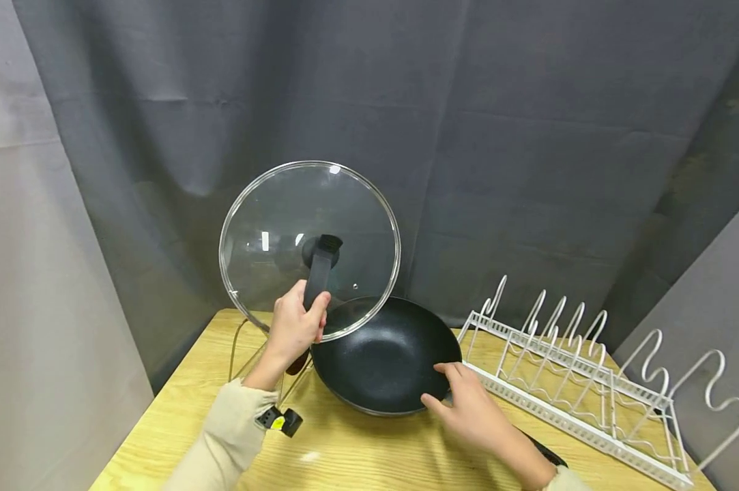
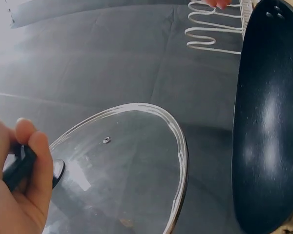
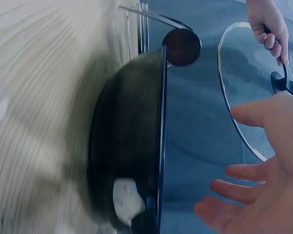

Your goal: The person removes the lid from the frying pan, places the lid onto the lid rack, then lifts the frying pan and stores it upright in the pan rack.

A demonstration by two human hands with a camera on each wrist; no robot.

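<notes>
My left hand grips the black handle of a round glass lid, which is held tilted up with its metal rim facing the wok. Below and to the right, a black wok sits on the wooden table, its inside bare. My right hand reaches over the wok's near right rim, fingers spread and holding nothing. In the right wrist view, the fingers of this right hand are apart, beside the wok's rim. The wok's long handle runs partly hidden under the right forearm.
A white wire rack with upright loops stands along the table's right side. Behind the left wrist is a thin wire stand, and a brown knob shows past the wok's far rim. Grey curtains close off the back.
</notes>
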